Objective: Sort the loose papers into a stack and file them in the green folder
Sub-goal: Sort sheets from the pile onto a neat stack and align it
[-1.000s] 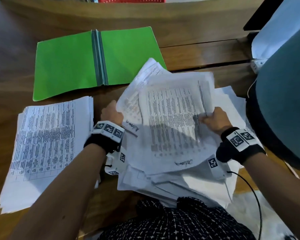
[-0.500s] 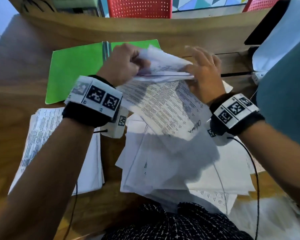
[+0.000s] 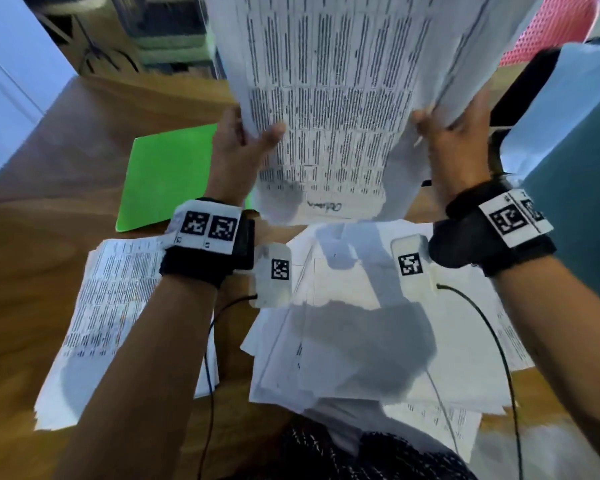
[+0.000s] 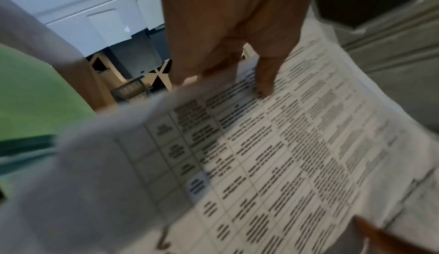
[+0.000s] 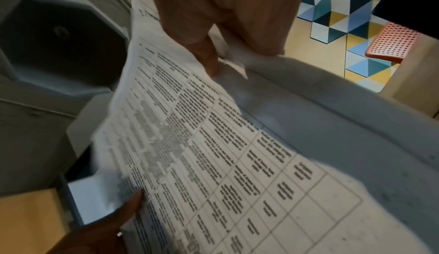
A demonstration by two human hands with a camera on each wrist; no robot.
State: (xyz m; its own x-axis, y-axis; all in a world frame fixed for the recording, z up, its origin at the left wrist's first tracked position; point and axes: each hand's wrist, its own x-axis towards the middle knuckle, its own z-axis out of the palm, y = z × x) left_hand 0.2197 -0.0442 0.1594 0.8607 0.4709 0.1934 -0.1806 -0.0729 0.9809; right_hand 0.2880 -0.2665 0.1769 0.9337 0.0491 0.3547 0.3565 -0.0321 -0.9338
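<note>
A bundle of printed sheets [image 3: 329, 98] stands upright in the air in front of me, held by both hands. My left hand [image 3: 246, 143] grips its left edge, thumb on the front; my right hand [image 3: 454, 133] grips the right edge. The left wrist view shows the printed sheets [image 4: 273, 154] under my left hand [image 4: 240, 64]; the right wrist view shows the printed sheets [image 5: 213, 154] pinched by my right hand [image 5: 221, 51]. The open green folder [image 3: 167, 174] lies on the desk behind my left wrist. A squared stack of papers [image 3: 111, 306] lies at the left, and a loose heap of papers [image 3: 378, 341] lies below my hands.
The wooden desk [image 3: 32, 254] has a raised back ledge. A teal panel [image 3: 582, 185] and a black object [image 3: 523, 95] stand at the right. A red perforated chair [image 3: 548, 36] is beyond the desk. Cables [image 3: 499, 341] trail from my wrists over the heap.
Both hands have lifted the bundle from low over the desk to upright at face height. My right hand went from open fingers on the sheets to gripping their edge.
</note>
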